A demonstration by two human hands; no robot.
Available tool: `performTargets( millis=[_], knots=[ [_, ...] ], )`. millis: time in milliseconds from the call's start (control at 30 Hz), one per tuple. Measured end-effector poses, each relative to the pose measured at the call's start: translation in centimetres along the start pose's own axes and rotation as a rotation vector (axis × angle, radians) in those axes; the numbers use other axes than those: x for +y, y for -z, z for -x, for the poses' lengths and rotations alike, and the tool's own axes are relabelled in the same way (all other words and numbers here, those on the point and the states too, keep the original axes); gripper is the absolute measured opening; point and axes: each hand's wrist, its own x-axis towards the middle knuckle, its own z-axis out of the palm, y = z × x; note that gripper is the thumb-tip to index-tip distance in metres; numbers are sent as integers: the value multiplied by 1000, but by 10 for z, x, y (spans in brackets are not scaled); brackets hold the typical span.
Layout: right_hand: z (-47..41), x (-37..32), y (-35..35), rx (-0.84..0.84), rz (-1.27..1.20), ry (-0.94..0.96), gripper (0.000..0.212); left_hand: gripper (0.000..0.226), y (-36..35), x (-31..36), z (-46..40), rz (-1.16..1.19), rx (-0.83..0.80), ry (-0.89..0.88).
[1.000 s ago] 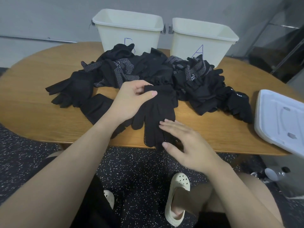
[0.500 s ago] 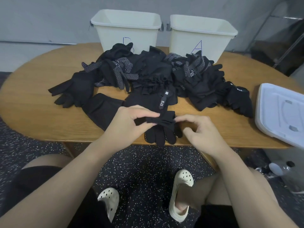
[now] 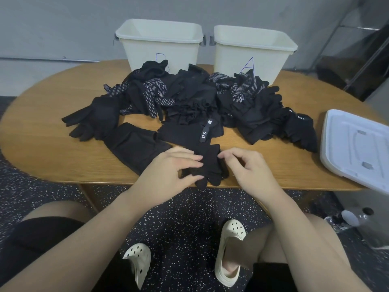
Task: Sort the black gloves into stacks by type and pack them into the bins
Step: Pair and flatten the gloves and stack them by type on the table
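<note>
Left hand: your left hand (image 3: 171,168) pinched the folded glove (image 3: 207,165).
Right hand: your right hand (image 3: 248,166) hovered beside it, fingers curled, holding nothing.

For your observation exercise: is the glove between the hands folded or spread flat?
Folded: the glove is doubled over at the table edge, looking short.
</note>
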Motion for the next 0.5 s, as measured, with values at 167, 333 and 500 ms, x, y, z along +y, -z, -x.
performTargets(
  millis=[167,333,500],
  knots=[
    [3,-3,-3,150,253,227,6,46,0,6,2,111,48,89],
    [6,-7,-17,19,424,304,42,48,-4,2,4,-133,-27,56],
    [8,-14,-32,-91,519,254,59,70,-3,-2,4,-288,-204,13]
  ],
)
